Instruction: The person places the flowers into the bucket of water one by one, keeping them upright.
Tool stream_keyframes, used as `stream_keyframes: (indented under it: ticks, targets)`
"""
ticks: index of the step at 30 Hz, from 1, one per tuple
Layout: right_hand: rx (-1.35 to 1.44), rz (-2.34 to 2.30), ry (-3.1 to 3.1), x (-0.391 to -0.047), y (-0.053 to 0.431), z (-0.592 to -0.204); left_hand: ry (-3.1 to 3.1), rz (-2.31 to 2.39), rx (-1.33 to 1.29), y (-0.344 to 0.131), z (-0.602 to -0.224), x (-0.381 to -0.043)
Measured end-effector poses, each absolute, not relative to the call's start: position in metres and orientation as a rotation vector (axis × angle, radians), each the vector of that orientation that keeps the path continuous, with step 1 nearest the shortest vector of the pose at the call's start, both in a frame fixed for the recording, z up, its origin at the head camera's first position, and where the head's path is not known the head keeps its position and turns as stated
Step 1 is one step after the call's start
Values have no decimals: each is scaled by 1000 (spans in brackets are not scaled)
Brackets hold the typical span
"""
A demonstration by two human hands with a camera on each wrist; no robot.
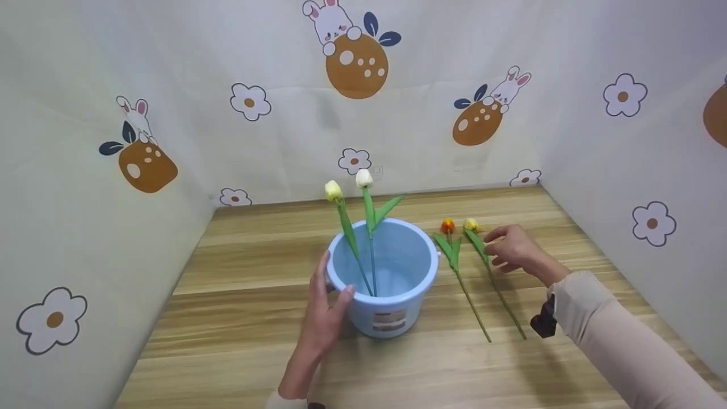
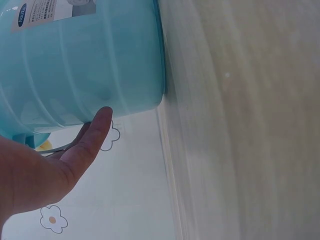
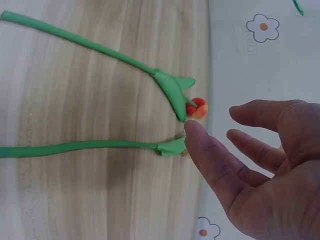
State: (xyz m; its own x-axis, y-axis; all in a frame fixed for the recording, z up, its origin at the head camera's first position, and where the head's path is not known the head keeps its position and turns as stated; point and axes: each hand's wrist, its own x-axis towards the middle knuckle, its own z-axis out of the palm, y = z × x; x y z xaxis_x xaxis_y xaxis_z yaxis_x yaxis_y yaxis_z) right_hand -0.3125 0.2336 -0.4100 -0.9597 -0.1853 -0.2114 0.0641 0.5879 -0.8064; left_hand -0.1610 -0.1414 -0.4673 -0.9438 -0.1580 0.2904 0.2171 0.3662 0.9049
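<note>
Nearest the head camera, a beige sleeve (image 1: 625,341) leads to the right hand (image 1: 515,249), which hangs over the counter (image 1: 244,324) just beside the yellow tulip (image 1: 476,241), fingers released, loosely bent and holding nothing. The left hand (image 1: 325,318) rests at the near left side of the blue bucket (image 1: 362,315), its visible fingers extended against the outer wall and not clenched. Upright on the counter, the blue bucket contains a pale-yellow tulip (image 1: 347,224) and a white tulip (image 1: 369,211), both leaning slightly, while the orange tulip (image 1: 455,264) and the yellow tulip lie apart from each other to its right.
</note>
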Motion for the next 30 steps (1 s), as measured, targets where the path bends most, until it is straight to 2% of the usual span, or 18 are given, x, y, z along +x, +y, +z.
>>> stream_keyframes:
  ticks: [15,24,30]
  targets:
    - [-121,-1148,2616,-308,247,-438,-2300,-1629,-66,-142,-465,-161]
    - [-352,-851,2827,-309,249,-454,-2312,-1619,-38,-141,-466,-161]
    - [-376,-757,2845,-311,248,-459,-2305,-1613,-53,-141,-467,-161]
